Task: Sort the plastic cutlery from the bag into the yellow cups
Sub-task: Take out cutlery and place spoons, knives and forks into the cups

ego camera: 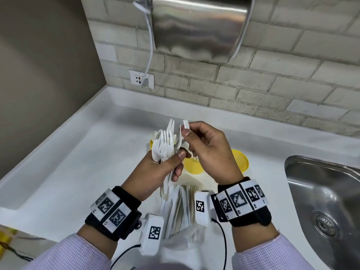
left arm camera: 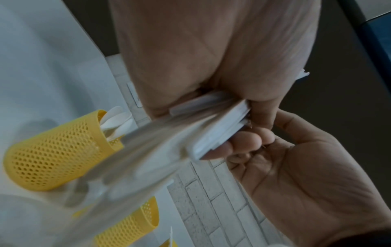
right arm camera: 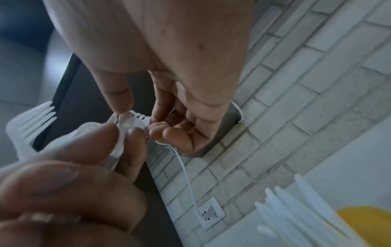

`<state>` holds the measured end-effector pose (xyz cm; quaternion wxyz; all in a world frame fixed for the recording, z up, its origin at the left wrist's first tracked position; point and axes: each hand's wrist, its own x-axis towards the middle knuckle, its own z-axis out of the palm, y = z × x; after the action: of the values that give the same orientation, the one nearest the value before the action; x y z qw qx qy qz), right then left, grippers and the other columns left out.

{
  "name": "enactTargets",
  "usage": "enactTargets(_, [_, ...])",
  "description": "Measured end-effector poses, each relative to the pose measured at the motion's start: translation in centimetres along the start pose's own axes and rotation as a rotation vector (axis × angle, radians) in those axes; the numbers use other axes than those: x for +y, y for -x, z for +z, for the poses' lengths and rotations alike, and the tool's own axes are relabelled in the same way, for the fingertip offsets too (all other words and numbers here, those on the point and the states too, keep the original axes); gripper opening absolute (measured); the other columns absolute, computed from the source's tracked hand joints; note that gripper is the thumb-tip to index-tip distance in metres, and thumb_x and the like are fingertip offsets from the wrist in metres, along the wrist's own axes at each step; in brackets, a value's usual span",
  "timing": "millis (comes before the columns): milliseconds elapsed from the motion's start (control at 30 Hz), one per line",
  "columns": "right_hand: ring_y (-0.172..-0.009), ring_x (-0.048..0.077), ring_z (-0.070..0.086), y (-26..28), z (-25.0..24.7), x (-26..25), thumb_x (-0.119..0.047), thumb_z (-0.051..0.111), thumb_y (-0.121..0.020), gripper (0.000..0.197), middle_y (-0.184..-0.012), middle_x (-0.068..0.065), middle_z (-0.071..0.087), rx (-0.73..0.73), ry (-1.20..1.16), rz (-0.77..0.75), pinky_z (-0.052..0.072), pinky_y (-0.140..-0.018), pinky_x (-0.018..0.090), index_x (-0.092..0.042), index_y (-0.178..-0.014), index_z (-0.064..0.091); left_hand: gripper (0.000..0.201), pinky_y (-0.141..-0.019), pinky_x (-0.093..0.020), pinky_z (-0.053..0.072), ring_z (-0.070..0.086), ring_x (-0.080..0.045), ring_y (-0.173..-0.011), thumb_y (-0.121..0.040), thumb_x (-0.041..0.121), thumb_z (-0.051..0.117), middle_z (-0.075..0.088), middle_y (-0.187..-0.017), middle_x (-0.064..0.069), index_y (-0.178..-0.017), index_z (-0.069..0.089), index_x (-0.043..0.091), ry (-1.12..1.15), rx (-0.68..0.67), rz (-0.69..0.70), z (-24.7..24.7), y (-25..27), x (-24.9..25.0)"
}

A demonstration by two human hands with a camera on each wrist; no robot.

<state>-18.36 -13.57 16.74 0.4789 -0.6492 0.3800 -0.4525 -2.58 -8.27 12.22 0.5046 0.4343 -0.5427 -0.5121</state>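
My left hand (ego camera: 175, 162) grips a bundle of white plastic forks and spoons (ego camera: 165, 143), heads up, above the counter. My right hand (ego camera: 188, 129) pinches the head of one white fork (ego camera: 185, 125) at the right side of that bundle. In the right wrist view thumb and fingers hold the fork head (right arm camera: 135, 117). In the left wrist view the left hand wraps the cutlery handles (left arm camera: 217, 130). Three yellow mesh cups stand behind the hands: left (ego camera: 151, 144), middle (ego camera: 192, 166), right (ego camera: 240, 159). One yellow cup (left arm camera: 52, 155) holds spoons. The clear bag (ego camera: 181, 242) lies below with more cutlery (ego camera: 179, 207).
A steel sink (ego camera: 323, 201) is set into the white counter (ego camera: 78, 162) at the right. A brick wall carries a socket (ego camera: 141, 79) with a white cable and a steel hand dryer (ego camera: 198, 28) overhead. The counter ends in a corner at the left.
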Motion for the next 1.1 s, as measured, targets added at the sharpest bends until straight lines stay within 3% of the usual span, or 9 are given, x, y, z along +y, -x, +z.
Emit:
enactTargets(133, [-0.058, 0.008, 0.054, 0.9, 0.9, 0.3, -0.014, 0.061, -0.101, 0.015, -0.065, -0.016, 0.061, -0.010, -0.035, 0.028, 0.046, -0.061, 0.019, -0.004, -0.106, 0.071, 0.022, -0.065, -0.026, 0.044, 0.049, -0.021, -0.057, -0.103, 0.034, 0.056, 0.057, -0.066, -0.004, -0.104, 0.073, 0.020, 0.069, -0.016, -0.020, -0.9, 1.2, -0.4])
enactTargets(300, [-0.065, 0.017, 0.056, 1.5, 2.1, 0.4, -0.017, 0.055, -0.105, 0.022, -0.075, -0.012, 0.060, 0.022, -0.005, 0.052, 0.049, -0.063, 0.024, -0.011, -0.118, 0.072, 0.029, -0.060, -0.028, 0.044, 0.047, -0.024, -0.054, -0.098, 0.037, 0.059, 0.058, -0.068, -0.008, -0.107, 0.072, 0.013, 0.210, -0.025, -0.049, -1.7, 1.9, -0.7])
enactTargets(500, [-0.065, 0.007, 0.062, 2.1, 3.1, 0.3, -0.016, 0.059, -0.102, 0.021, -0.084, 0.001, 0.062, 0.021, 0.008, 0.059, 0.047, -0.068, 0.018, -0.013, -0.119, 0.071, 0.024, -0.058, -0.030, 0.043, 0.047, -0.024, -0.054, -0.099, 0.034, 0.059, 0.059, -0.069, -0.009, -0.106, 0.071, 0.015, 0.248, -0.037, -0.063, -2.3, 2.2, -1.2])
enactTargets(600, [-0.066, 0.024, 0.072, 2.4, 3.9, 0.6, -0.031, 0.069, -0.095, 0.026, -0.088, 0.010, 0.070, -0.032, 0.036, 0.063, 0.057, -0.075, 0.038, -0.019, -0.117, 0.068, 0.016, -0.058, -0.029, 0.045, 0.049, -0.023, -0.054, -0.099, 0.033, 0.059, 0.058, -0.067, -0.009, -0.104, 0.070, 0.023, 0.207, -0.028, -0.029, -2.5, 2.2, -0.9])
enactTargets(700, [-0.053, 0.033, 0.071, 2.5, 4.6, 0.9, -0.027, 0.071, -0.096, 0.026, -0.080, 0.019, 0.069, -0.058, 0.038, 0.052, 0.058, -0.082, 0.046, -0.013, -0.116, 0.065, 0.019, -0.061, -0.031, 0.047, 0.051, -0.024, -0.057, -0.101, 0.032, 0.057, 0.059, -0.067, -0.010, -0.112, 0.069, 0.023, 0.106, -0.003, 0.004, -2.9, 2.2, -0.8])
enactTargets(833, [-0.056, 0.027, 0.072, 2.4, 5.1, 1.3, -0.024, 0.070, -0.097, 0.014, -0.071, 0.016, 0.065, -0.067, 0.091, 0.022, 0.056, -0.077, 0.037, -0.010, -0.098, 0.067, 0.022, -0.064, -0.035, 0.049, 0.054, -0.026, -0.061, -0.102, 0.028, 0.055, 0.061, -0.069, -0.010, -0.105, 0.069, 0.011, 0.032, 0.037, 0.001, -3.5, 2.2, -0.9])
enactTargets(933, [-0.068, 0.021, 0.071, 1.8, 5.7, 1.7, -0.029, 0.069, -0.095, 0.018, -0.066, 0.006, 0.066, -0.075, 0.179, 0.016, 0.052, -0.078, 0.034, -0.014, -0.085, 0.068, 0.022, -0.065, -0.036, 0.049, 0.055, -0.026, -0.062, -0.099, 0.028, 0.057, 0.061, -0.068, -0.009, -0.099, 0.069, 0.010, 0.020, 0.065, -0.009, -4.2, 1.9, -0.9])
enactTargets(1033, [-0.076, 0.022, 0.066, 1.0, 6.0, 2.1, -0.039, 0.067, -0.089, 0.018, -0.085, 0.002, 0.066, -0.063, 0.238, 0.018, 0.052, -0.077, 0.033, -0.023, -0.082, 0.070, 0.021, -0.063, -0.035, 0.052, 0.059, -0.023, -0.062, -0.094, 0.033, 0.063, 0.064, -0.067, -0.005, -0.088, 0.070, 0.014, -0.048, 0.137, 0.011, -4.6, 1.4, -1.0])
enactTargets(1100, [-0.076, 0.017, 0.064, 0.6, 6.0, 2.5, -0.032, 0.068, -0.093, 0.011, -0.094, 0.001, 0.064, -0.063, 0.217, 0.030, 0.050, -0.074, 0.028, -0.023, -0.090, 0.073, 0.017, -0.061, -0.029, 0.052, 0.061, -0.016, -0.062, -0.097, 0.016, 0.064, 0.065, -0.066, -0.001, -0.081, 0.068, 0.017, -0.103, 0.179, 0.044, -4.9, 0.9, -1.1])
